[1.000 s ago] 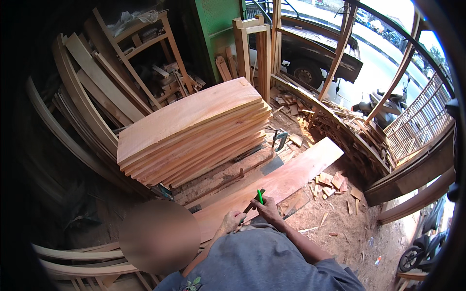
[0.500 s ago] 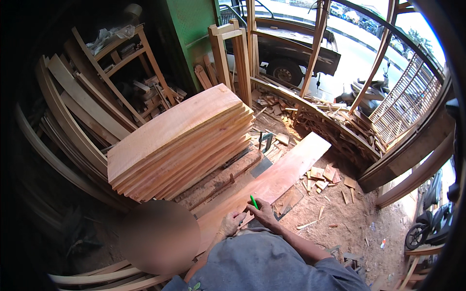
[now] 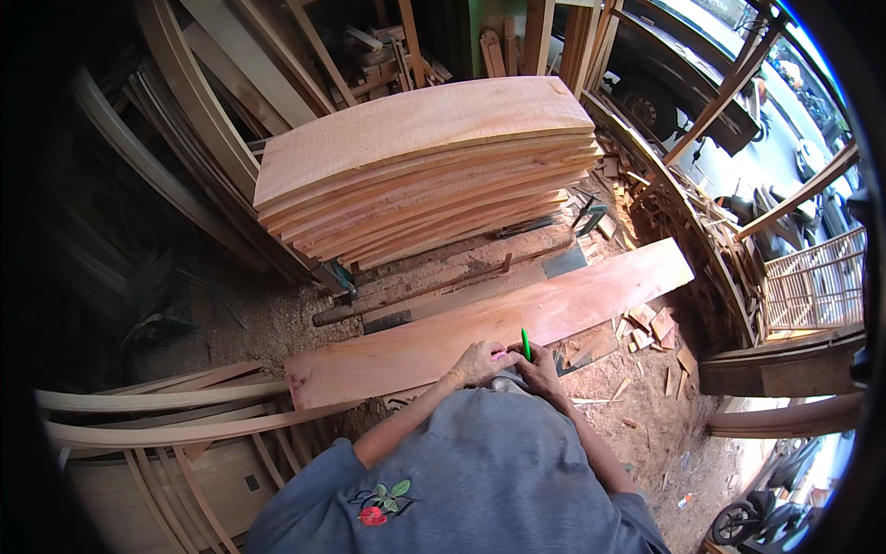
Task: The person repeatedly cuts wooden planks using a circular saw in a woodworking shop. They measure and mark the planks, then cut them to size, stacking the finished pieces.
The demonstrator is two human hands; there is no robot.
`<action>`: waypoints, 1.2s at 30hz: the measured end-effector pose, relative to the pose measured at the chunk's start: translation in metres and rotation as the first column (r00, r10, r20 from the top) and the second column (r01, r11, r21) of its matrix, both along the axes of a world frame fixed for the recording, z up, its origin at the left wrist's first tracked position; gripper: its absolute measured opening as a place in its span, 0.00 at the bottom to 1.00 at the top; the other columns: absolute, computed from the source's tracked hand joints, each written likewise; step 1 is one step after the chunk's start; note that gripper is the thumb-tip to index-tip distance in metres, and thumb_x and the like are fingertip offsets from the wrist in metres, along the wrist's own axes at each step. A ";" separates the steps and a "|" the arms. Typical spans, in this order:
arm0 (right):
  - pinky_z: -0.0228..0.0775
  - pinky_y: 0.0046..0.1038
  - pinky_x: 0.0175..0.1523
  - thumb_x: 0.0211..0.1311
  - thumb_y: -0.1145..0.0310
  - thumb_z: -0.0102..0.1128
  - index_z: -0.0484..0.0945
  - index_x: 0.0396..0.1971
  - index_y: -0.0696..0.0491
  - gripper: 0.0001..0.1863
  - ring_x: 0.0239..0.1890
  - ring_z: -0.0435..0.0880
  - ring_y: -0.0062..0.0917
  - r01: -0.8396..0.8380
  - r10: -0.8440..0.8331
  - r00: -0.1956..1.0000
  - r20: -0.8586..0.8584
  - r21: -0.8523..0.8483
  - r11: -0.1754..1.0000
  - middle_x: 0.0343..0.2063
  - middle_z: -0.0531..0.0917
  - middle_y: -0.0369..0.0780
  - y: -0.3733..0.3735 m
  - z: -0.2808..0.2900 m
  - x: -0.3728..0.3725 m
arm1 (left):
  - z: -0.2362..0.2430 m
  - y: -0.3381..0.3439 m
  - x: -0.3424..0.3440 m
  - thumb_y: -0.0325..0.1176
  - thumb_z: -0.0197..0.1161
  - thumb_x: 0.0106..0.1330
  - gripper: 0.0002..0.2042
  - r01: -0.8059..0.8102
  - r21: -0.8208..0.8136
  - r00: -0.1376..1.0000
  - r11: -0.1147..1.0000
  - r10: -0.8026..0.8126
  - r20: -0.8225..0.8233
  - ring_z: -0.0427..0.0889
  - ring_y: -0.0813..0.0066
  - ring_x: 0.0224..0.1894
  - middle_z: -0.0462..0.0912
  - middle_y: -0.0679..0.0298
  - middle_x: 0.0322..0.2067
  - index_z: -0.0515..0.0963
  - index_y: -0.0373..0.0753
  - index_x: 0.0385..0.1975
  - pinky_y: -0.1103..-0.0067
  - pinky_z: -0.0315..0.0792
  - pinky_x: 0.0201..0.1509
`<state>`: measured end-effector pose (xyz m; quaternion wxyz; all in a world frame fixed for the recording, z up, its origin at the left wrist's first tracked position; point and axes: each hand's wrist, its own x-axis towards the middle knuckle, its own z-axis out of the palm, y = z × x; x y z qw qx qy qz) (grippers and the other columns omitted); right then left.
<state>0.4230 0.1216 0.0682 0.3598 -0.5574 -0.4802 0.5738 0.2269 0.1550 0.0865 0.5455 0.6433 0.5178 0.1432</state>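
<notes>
A long reddish plank (image 3: 397, 349) lies across in front of me on a low bench. Over its near edge my two hands are close together, fingertips almost meeting. My right hand (image 3: 543, 371) is closed on a slim green pen (image 3: 526, 344), which points upward. The fingers of my left hand (image 3: 476, 364) are pinched together beside it. Between the hands shows a small pink thing (image 3: 499, 355), too small to name; it seems to be in the left fingers. Behind the plank rises a stack of wide sawn boards (image 3: 415, 134).
A clamp (image 3: 589, 214) stands right of the stack, near a rough timber beam (image 3: 443, 277). Offcuts (image 3: 652, 325) litter the sawdust-covered floor at right. Curved wooden frames (image 3: 185, 406) lie at left, and long boards (image 3: 217, 120) lean behind them. Beyond the slatted fence, a vehicle (image 3: 660, 92) is parked.
My view has turned, so the plank's left end and the lower frames now show. Both hands stay together over the near edge, the pen still in my right hand.
</notes>
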 end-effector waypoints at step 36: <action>0.76 0.25 0.37 0.63 0.72 0.67 0.83 0.44 0.61 0.12 0.30 0.83 0.20 -0.162 0.199 0.968 0.151 -0.224 0.961 0.29 0.87 0.40 0.021 -0.015 -0.034 | -0.124 0.017 -0.091 0.43 0.71 0.68 0.28 -0.447 -0.214 0.820 0.869 0.493 0.290 0.87 0.64 0.42 0.86 0.50 0.43 0.75 0.28 0.60 0.71 0.85 0.42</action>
